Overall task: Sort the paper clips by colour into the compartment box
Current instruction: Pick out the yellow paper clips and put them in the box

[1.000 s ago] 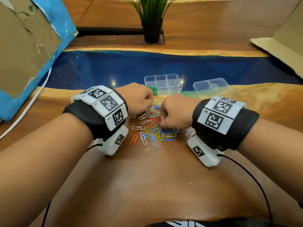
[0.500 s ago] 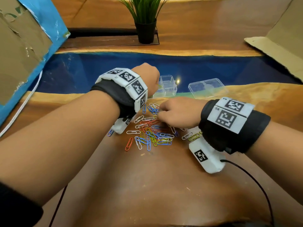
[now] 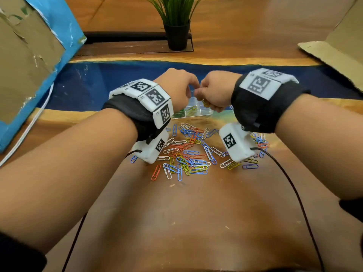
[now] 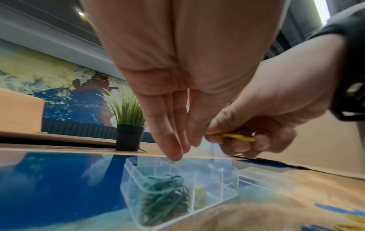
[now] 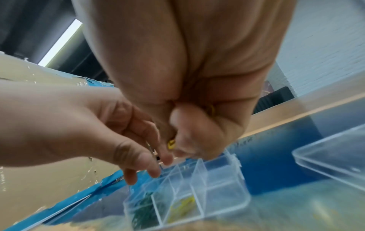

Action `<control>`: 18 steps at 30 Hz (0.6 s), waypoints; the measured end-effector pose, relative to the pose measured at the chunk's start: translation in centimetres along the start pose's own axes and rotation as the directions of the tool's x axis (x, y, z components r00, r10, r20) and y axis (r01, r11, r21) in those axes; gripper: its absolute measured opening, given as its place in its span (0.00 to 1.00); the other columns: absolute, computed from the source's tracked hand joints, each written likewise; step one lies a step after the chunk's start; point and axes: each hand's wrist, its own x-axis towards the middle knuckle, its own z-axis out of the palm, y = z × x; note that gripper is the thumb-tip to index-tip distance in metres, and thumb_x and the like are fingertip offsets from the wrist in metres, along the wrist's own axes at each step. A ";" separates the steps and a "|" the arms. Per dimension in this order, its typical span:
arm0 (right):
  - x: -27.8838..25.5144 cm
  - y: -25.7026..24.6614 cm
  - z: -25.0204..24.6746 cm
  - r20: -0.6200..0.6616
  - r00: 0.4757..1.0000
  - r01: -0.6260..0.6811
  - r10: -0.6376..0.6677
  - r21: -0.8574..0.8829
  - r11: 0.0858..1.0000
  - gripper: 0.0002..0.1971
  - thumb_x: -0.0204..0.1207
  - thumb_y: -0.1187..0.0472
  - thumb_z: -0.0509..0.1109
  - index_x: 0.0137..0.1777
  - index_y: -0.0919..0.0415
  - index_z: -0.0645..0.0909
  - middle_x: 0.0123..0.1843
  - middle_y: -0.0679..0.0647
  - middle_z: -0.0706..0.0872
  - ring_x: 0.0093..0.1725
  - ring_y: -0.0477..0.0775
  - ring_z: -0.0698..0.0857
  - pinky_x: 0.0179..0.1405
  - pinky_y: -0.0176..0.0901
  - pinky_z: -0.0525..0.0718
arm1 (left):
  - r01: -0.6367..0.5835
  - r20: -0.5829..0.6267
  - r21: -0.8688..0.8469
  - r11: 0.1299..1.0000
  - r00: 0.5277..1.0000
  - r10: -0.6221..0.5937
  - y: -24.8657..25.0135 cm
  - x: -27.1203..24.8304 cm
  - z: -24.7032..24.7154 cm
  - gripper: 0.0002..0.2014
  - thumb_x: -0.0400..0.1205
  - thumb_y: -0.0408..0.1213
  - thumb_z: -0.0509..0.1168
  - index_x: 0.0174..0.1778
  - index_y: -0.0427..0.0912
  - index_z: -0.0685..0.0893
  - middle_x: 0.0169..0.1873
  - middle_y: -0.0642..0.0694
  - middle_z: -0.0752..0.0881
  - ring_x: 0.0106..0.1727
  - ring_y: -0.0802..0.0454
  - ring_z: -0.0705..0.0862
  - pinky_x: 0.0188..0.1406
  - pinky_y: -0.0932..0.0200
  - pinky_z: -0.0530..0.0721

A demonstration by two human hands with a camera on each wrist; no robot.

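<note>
The clear compartment box (image 3: 198, 114) lies just beyond a loose pile of coloured paper clips (image 3: 188, 156) on the wooden table. Green clips (image 4: 166, 195) fill its left near compartment, and yellow clips (image 5: 183, 206) lie in the one beside it. Both hands hover over the box, almost touching. My left hand (image 4: 177, 150) points its straight fingers down at the box and holds nothing. My right hand (image 3: 213, 95) is curled, pinching yellow paper clips (image 4: 239, 137) between thumb and fingers above the middle compartments.
The box's clear lid (image 5: 331, 157) lies to the right of the box. A potted plant (image 3: 176, 26) stands at the back, with cardboard panels (image 3: 25, 61) at the far left and far right. Wrist-camera cables trail over the bare wood in front of the pile.
Both hands left the clip pile and rose over the box, the left first. The right hand followed with yellow clips in its grip.
</note>
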 end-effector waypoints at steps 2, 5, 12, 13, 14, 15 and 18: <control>0.6 -1.1 -0.1 0.005 1.000 -0.009 0.009 -0.009 1.000 0.12 0.83 0.57 0.63 0.42 0.63 0.80 0.33 0.57 0.81 0.31 0.55 0.78 0.36 0.44 0.81 | 0.026 -0.018 -0.009 1.000 0.999 -0.026 -0.7 -0.4 -0.2 0.19 0.81 0.30 0.61 0.66 0.50 0.80 0.53 0.48 0.88 0.58 0.48 0.83 0.60 0.50 0.82; 1.4 -2.0 0.3 -0.058 0.998 0.009 -0.021 -0.194 0.981 0.14 0.80 0.54 0.67 0.52 0.66 0.85 0.45 0.59 0.91 0.41 0.57 0.87 0.55 0.50 0.87 | 0.072 -0.023 -0.011 0.997 0.997 -0.072 -1.9 -1.1 -0.5 0.13 0.79 0.33 0.62 0.57 0.48 0.83 0.45 0.49 0.87 0.51 0.48 0.83 0.55 0.52 0.82; 1.3 -3.2 1.2 -0.097 0.990 0.067 -0.102 -0.308 0.949 0.11 0.79 0.59 0.67 0.56 0.63 0.85 0.36 0.54 0.84 0.50 0.58 0.88 0.34 0.41 0.79 | 0.145 0.056 0.078 0.986 0.987 -0.150 -4.4 -3.4 -0.7 0.03 0.77 0.41 0.68 0.45 0.51 0.83 0.45 0.50 0.85 0.50 0.47 0.83 0.54 0.53 0.82; 1.1 -3.2 1.2 -0.099 0.989 0.076 -0.112 -0.310 0.948 0.10 0.80 0.61 0.67 0.56 0.62 0.86 0.34 0.53 0.84 0.48 0.57 0.87 0.32 0.40 0.77 | 0.152 0.070 0.096 0.984 0.985 -0.159 -4.6 -3.6 -0.5 0.04 0.76 0.41 0.69 0.46 0.52 0.83 0.48 0.50 0.86 0.52 0.47 0.83 0.55 0.52 0.82; 1.1 -3.2 1.1 -0.101 0.987 0.088 -0.124 -0.308 0.947 0.10 0.80 0.62 0.66 0.56 0.62 0.86 0.35 0.53 0.85 0.47 0.57 0.87 0.33 0.42 0.79 | 0.154 0.082 0.113 0.982 0.983 -0.163 -4.7 -3.8 -0.4 0.06 0.76 0.42 0.69 0.48 0.51 0.84 0.49 0.50 0.85 0.52 0.48 0.82 0.55 0.53 0.80; 0.9 -3.1 1.0 -0.104 0.985 0.099 -0.136 -0.304 0.947 0.10 0.80 0.64 0.66 0.56 0.61 0.86 0.39 0.54 0.86 0.48 0.58 0.87 0.37 0.44 0.80 | 0.148 0.091 0.126 0.981 0.983 -0.160 -4.8 -3.9 -0.2 0.08 0.77 0.42 0.70 0.51 0.50 0.84 0.48 0.50 0.83 0.51 0.49 0.81 0.55 0.55 0.79; 0.4 -2.7 1.0 -0.113 0.980 0.129 -0.164 -0.269 0.955 0.09 0.79 0.65 0.65 0.54 0.56 0.86 0.45 0.52 0.83 0.45 0.56 0.86 0.40 0.42 0.80 | 0.111 0.119 0.108 0.988 0.985 -0.123 -4.3 -4.2 -0.1 0.08 0.76 0.42 0.70 0.51 0.50 0.85 0.42 0.54 0.79 0.46 0.53 0.77 0.52 0.58 0.76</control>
